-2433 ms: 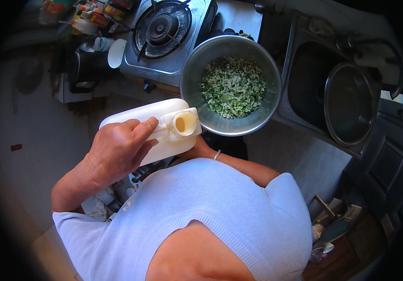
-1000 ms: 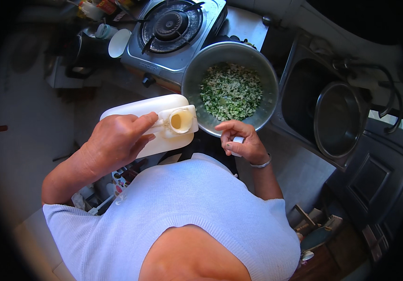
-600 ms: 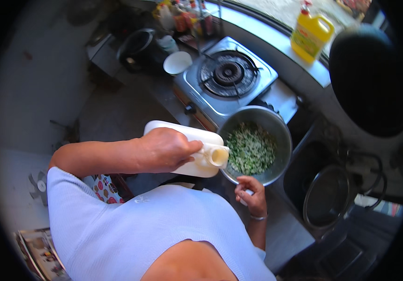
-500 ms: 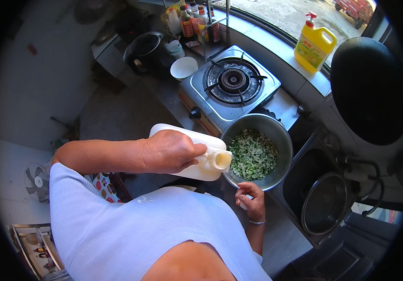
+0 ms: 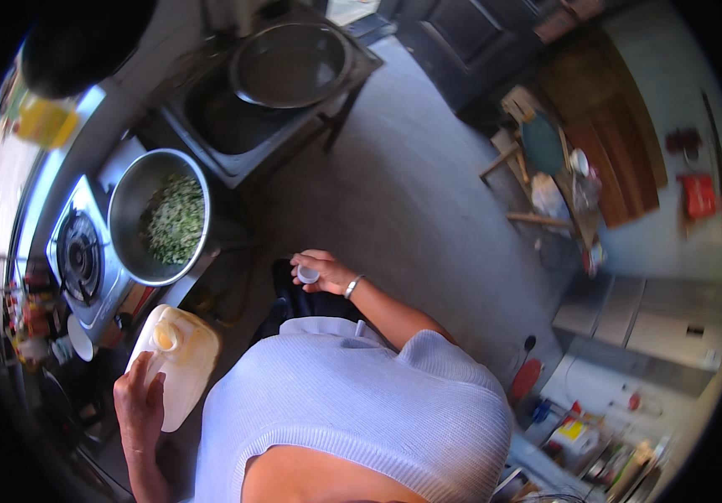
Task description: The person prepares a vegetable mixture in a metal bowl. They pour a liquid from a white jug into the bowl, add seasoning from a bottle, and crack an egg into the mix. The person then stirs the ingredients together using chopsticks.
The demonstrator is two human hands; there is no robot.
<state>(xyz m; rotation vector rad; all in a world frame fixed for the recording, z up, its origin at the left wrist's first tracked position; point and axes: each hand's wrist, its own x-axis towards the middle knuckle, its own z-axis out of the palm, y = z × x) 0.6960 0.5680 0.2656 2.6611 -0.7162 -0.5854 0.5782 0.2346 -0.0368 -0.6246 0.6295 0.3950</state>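
My left hand grips a whitish plastic jug by its handle. The jug's round mouth is uncapped and faces up, with a yellowish tint around it. Out in front of my body, my right hand has its fingers curled round a small white cap. Ahead of the jug and apart from it stands a large steel pot, holding a chopped green and pale mixture. Neither hand touches the pot.
A gas stove adjoins the pot on the left. Beyond the pot is a sink with a metal basin over it. A wooden rack holding odds and ends stands to the right, and a cluttered surface is at lower right.
My view and body have turned right, away from the stove. The jug has come away from the pot's rim and is more upright. My right hand, still with the cap, has left the pot's side.
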